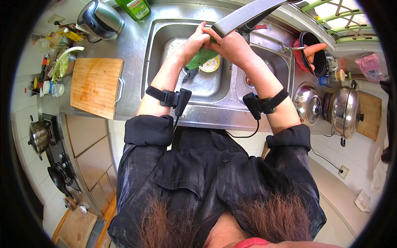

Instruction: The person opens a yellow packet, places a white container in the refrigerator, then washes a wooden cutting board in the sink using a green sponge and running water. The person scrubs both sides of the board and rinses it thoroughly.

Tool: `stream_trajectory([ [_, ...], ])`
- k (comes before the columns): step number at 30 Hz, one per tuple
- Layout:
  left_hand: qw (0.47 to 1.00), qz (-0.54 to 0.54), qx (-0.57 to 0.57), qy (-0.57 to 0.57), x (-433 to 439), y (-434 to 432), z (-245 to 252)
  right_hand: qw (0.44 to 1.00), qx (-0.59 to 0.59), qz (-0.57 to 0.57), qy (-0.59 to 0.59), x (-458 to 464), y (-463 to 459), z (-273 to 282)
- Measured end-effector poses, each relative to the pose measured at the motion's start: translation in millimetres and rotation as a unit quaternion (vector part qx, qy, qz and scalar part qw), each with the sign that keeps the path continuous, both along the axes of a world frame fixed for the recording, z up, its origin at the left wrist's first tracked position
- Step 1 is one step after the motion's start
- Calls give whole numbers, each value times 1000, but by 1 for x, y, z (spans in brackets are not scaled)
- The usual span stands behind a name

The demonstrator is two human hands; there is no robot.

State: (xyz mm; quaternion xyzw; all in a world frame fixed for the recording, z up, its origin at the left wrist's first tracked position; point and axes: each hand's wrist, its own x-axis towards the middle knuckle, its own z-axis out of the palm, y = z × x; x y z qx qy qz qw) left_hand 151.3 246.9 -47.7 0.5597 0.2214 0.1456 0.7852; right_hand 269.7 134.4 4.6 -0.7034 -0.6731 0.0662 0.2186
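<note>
Over the left basin of a stainless steel sink [214,90], both my hands hold a wet-looking green cloth [199,59] bunched between them. My left hand [196,42] grips its upper left side. My right hand [234,46] grips the upper right side, just beneath the wide spout of the metal faucet [242,17]. The fingers of both hands meet at the top of the cloth. Below it, a round yellow-rimmed item [210,64] sits on the basin floor. A dark, tufted thing [190,75] lies beside that, partly covered by the cloth; I cannot tell what it is.
A wooden cutting board [94,86] lies left of the sink, with an electric kettle [100,20] and green bottle [135,9] behind. Right of the smaller basin [263,66] are a dark pot [313,52] with carrots, a metal lid [307,104] and a lidded pan [344,113].
</note>
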Motion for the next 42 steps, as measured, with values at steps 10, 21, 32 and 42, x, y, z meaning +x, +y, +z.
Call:
stream_trajectory([
  [10,990,103,29,93,-18,-5,-34,958,-95,-175,204,16,-9,-14],
  [21,921,111,-335,168,-33,-42,-72,640,-59,-242,727,6,-16,-22],
  [32,797,162,-566,-137,-22,-49,-83,536,-2,-243,809,16,-40,-65],
  [42,826,174,-515,-147,-21,-43,-91,516,-16,-263,815,5,-55,-80],
])
